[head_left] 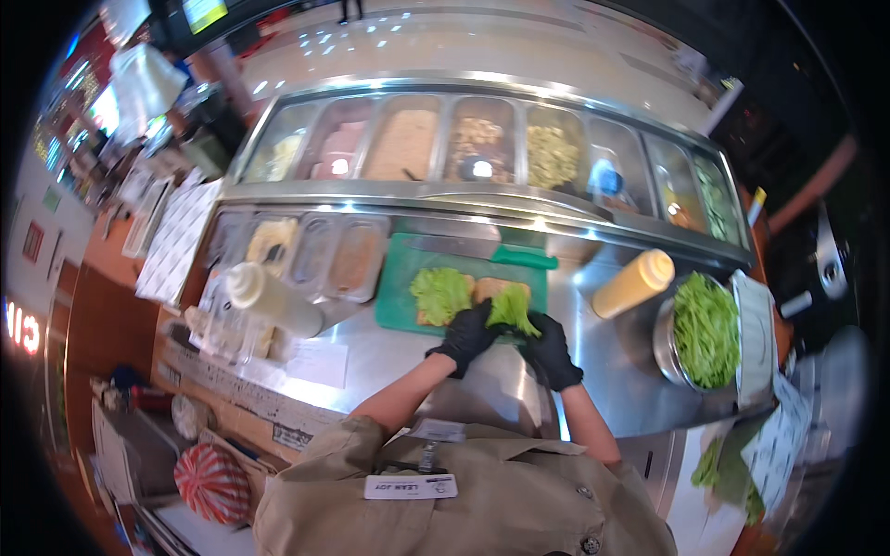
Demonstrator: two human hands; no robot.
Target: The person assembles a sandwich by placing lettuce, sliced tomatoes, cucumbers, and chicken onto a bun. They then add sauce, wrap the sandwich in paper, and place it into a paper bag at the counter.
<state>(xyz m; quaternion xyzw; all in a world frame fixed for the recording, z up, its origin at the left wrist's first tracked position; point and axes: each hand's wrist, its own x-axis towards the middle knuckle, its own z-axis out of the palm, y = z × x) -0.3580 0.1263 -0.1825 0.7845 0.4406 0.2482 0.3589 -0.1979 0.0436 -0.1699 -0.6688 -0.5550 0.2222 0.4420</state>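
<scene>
On the green cutting board (393, 295) lie two slices of bread side by side. A lettuce leaf (439, 295) covers most of the left slice. Over the right bread slice (491, 287) is another lettuce leaf (512, 306), gripped at its near edge by both of my black-gloved hands. My left hand (469, 335) closes on its left side, the fingertips partly hidden by the leaf. On its right side my right hand (554, 352) has its fingers curled in. Behind the bread a knife with a green handle (525, 258) lies across the board.
A yellow squeeze bottle (634, 284) and a metal bowl of lettuce (706, 330) stand to the right. A white squeeze bottle (274, 300) tilts at left, near small plastic tubs (356, 259). Beyond the board runs a steel rail (371, 192) with several filling pans.
</scene>
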